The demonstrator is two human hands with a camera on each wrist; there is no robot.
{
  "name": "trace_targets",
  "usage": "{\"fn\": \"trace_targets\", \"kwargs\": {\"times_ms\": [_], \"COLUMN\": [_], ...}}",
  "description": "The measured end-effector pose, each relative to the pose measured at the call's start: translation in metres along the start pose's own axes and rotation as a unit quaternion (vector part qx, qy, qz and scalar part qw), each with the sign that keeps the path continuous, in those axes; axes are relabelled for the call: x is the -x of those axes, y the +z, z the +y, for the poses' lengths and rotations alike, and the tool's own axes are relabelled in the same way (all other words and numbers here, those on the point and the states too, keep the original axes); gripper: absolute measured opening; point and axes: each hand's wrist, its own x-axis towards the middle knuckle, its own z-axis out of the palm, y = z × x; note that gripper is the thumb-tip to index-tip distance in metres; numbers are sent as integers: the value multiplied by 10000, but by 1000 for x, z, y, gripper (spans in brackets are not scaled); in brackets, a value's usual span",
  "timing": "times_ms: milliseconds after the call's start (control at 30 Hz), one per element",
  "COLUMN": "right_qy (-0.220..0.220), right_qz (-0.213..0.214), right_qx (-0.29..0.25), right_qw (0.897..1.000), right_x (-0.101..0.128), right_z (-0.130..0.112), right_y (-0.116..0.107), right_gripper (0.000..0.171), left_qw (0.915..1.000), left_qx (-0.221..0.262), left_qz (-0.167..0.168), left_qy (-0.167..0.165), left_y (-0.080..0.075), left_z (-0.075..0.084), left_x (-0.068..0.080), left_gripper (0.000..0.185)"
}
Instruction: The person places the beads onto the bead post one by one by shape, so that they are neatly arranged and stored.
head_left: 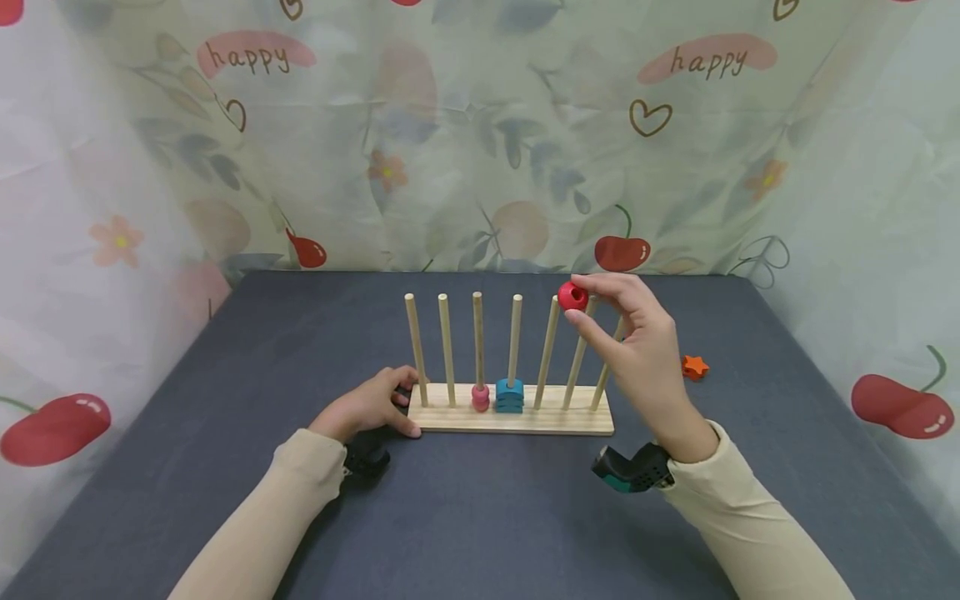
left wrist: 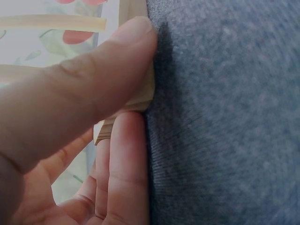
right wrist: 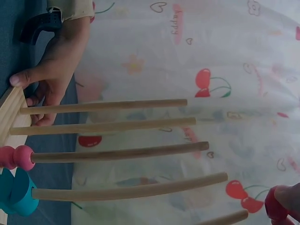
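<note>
While pinched between thumb and forefinger of right hand (head_left: 637,350), hung at peg-top height: bead (head_left: 573,296), red, out at the very fingertips, up and left of the palm. Held closed on it, those two digits; remaining fingers loosely curled behind.

Sat just right of fifth peg (head_left: 550,350) at its tip, touching or barely apart; could not tell which. Stood just left of sixth peg (head_left: 577,367), whose tip lay hidden behind the fingers. Seemed to show its hole toward the head camera rather than straight down, so judged in need of a tilt before threading.

Rose upright from base (head_left: 525,421), all the pegs, long axes vertical, tips level with the grip, base well below it. Carried pieces already, low and left of the grip: pink beads (head_left: 480,397) on third peg (head_left: 477,333), blue pieces (head_left: 510,396) on fourth peg (head_left: 515,333).

Judged far nearer, right hand: only a short shift left, then a drop along the peg's axis.

Gripped the base's left end, left hand (head_left: 367,408), thumb on top and fingers curled at the edge, well below and left of the bead. Lay right of and below the grip, on table (head_left: 225,467): star (head_left: 694,367), orange.
</note>
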Motion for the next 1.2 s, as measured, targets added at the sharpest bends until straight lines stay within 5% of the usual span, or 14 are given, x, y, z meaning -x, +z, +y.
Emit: {"fn": "trace_targets", "kwargs": {"times_ms": [300, 700, 1200], "right_qy": [197, 690, 1605], "right_qz": [-80, -220, -261], "right_qx": [495, 17, -849], "right_qw": [9985, 9974, 9830], "right_x": [-3, -5, 5], "right_z": [7, 13, 23], "right_y": [8, 13, 17], "right_gripper": [39, 38, 49], "left_qw": [10000, 9999, 9999], "left_qx": [-38, 8, -19], "left_qz": [-15, -36, -33], "left_qy": [-67, -126, -121], "left_y": [0, 1, 0], "left_z": [1, 2, 0], "left_x": [0, 1, 1], "left_gripper": [71, 70, 71]}}
